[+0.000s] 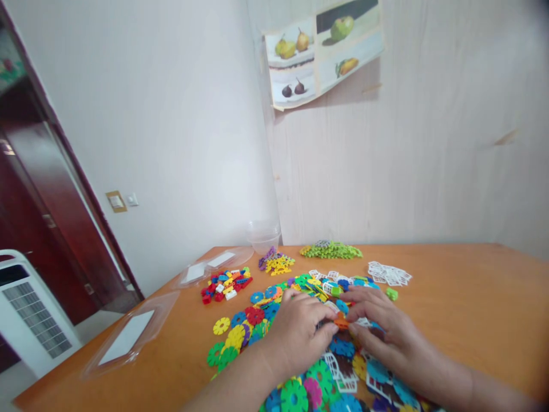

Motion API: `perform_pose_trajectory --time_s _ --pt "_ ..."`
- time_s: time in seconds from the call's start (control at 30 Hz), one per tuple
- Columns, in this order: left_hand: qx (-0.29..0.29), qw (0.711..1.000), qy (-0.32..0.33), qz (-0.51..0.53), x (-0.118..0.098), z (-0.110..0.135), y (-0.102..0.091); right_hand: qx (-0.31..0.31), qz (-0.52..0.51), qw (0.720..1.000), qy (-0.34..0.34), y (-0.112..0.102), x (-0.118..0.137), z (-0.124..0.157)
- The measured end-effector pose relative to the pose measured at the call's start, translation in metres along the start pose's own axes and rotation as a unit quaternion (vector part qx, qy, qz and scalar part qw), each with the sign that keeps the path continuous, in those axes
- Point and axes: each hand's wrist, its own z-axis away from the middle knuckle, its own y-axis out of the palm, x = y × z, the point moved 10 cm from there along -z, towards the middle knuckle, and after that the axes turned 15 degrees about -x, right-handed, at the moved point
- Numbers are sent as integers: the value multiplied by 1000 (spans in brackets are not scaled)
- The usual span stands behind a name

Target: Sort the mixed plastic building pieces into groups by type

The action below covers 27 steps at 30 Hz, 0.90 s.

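Note:
My left hand (pixel 300 332) and my right hand (pixel 384 329) meet over a pile of colourful plastic interlocking discs (pixel 257 320) on the orange wooden table (pixel 463 303). Both hands pinch a small orange piece (pixel 342 323) between their fingertips. Flat discs in blue, yellow, green, red and pink lie under and around my hands. White window-like pieces (pixel 343 372) sit among them near my wrists.
Sorted heaps lie behind: red and blue bricks (pixel 226 284), yellow and purple pieces (pixel 277 263), green pieces (pixel 331 249), white frames (pixel 389 273). A clear tub (pixel 263 236) stands by the wall, two clear lids (pixel 128 337) at the left. A white appliance (pixel 30 309) stands beside the table.

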Motion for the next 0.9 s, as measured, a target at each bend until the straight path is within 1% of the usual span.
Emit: perform_pose_trajectory --time_s 0.07,0.13,0.2,0.3,0.37,0.43,0.53,0.6,0.7,0.8,0.9 --pt "-16 1000 -13 1 6 -1 -3 -3 0 1000 8 -1 -3 1" --pt "-43 998 -30 -24 19 -3 -10 -10 2 1000 26 -3 -12 2" --pt "-79 993 -53 -71 40 -5 -22 -14 7 999 45 -5 -24 3" --pt "-145 971 -100 -161 82 -6 -51 -28 29 997 59 -9 -44 4" --pt "-187 945 -149 -223 115 -1 -75 -47 47 996 65 -13 -56 3" --pt "-218 910 -203 -288 147 8 -102 -62 63 994 71 -16 -64 3" --pt "-237 854 -291 -361 189 31 -138 -63 73 993 72 -16 -68 3" --pt "-238 825 -328 -393 208 45 -155 -59 75 993 72 -15 -67 3" --pt "-224 807 -347 -422 223 59 -163 -57 75 993 73 -14 -67 3" --pt "-218 801 -353 -431 231 66 -159 -64 74 993 74 -15 -69 3" --pt "-213 802 -354 -430 234 67 -153 -62 75 992 76 -14 -70 3"
